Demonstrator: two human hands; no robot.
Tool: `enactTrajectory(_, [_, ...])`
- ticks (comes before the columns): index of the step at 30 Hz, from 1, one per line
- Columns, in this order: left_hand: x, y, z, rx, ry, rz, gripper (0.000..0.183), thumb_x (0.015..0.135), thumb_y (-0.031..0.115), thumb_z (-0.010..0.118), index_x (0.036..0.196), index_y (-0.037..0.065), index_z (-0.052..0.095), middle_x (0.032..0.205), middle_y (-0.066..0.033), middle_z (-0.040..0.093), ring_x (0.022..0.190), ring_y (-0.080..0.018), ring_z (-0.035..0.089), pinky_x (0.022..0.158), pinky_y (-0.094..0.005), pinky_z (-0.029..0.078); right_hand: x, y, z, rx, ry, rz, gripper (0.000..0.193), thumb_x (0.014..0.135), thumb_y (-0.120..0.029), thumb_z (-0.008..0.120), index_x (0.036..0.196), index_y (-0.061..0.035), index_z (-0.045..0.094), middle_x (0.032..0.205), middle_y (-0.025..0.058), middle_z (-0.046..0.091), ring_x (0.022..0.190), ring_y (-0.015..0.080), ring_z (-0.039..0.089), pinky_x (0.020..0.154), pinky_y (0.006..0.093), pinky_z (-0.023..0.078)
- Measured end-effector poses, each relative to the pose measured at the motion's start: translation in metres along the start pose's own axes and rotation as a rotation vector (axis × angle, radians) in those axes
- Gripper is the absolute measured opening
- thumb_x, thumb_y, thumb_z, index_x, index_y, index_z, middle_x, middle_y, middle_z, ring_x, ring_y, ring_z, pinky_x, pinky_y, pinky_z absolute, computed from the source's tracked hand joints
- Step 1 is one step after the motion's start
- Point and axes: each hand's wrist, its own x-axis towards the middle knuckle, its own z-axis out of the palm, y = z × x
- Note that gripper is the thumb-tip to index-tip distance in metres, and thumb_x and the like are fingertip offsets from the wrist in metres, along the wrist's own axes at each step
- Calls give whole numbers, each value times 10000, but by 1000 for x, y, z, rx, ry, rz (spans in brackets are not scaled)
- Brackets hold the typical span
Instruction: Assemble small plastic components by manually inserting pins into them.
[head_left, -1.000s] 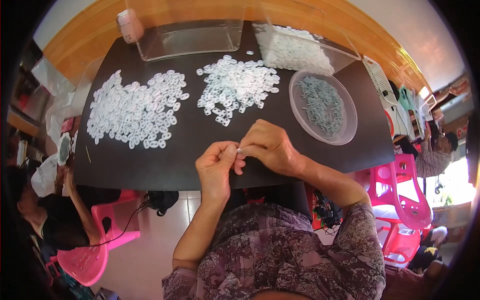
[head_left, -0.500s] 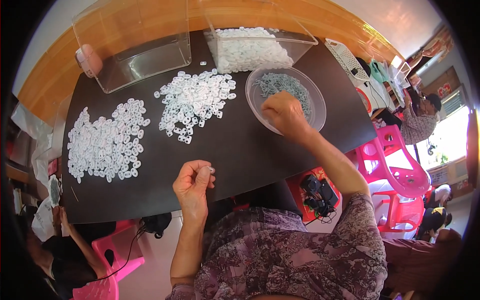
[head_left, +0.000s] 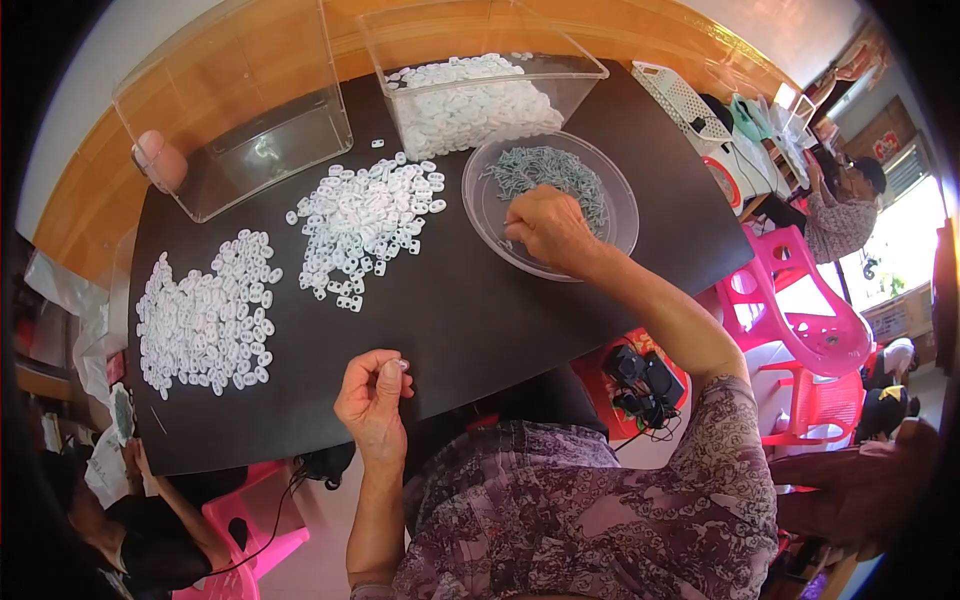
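My left hand (head_left: 372, 400) is raised over the table's near edge, thumb and fingers pinched on a small white plastic piece (head_left: 403, 365). My right hand (head_left: 548, 232) reaches into a round clear bowl (head_left: 480, 235), its fingers curled down at the left side of a heap of small grey screws (head_left: 560, 170). Whatever its fingertips hold is hidden. Between the hands and the far boxes lies a pile of white plastic pieces with two holes (head_left: 365, 220). Another pile of white oval pieces (head_left: 205, 320) spreads over the table's left part.
Two clear plastic boxes stand at the back: the left box (head_left: 270, 150) and the right box, which holds many white pieces (head_left: 475, 105). A thin stick (head_left: 158, 420) lies near the left edge of the dark table (head_left: 430, 300). Pink chairs (head_left: 790, 290) and other people surround it.
The whole view has shifted, so the boxes and piles appear further left. My right hand stays in the bowl with its fingers curled, and my left hand keeps its pinch.
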Motion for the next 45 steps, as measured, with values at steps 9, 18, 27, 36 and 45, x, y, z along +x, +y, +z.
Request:
enactTrajectory(9, [-1,1,3,53,14,30,150,869,123,617,906,-20,594,786,-63,606,625,-92,536,529,-208,441,-4,6,12,42,-31,-89,85,693,-127,658,690,-80,587,682,79,574,717,295,557,642,406,439])
enactTrajectory(18, [-2,-1,3,85,47,41,151,863,120,624,912,-20,599,781,-65,610,615,-91,536,517,-201,433,13,2,8,97,51,-103,71,696,-106,654,754,-74,629,721,89,571,785,299,541,685,405,432])
enactTrajectory(27, [-1,0,2,79,43,32,159,862,126,628,909,-24,601,778,-59,610,611,-86,532,516,-197,425,34,3,33,148,-62,-121,73,691,-96,651,746,-65,615,725,110,574,798,316,544,711,416,437])
enactTrajectory(36, [-2,1,3,10,52,27,147,880,127,605,924,-11,581,791,-68,608,610,-85,532,518,-200,429,30,-7,16,224,-14,-32,77,695,-53,624,713,-32,553,708,116,580,694,274,571,612,360,445])
enactTrajectory(45, [7,7,-4,-166,57,-103,113,897,74,557,961,-19,554,780,-96,612,586,-105,539,523,-221,449,-1,-109,-11,831,-97,250,119,782,10,632,897,-14,612,797,4,608,772,47,561,663,208,447])
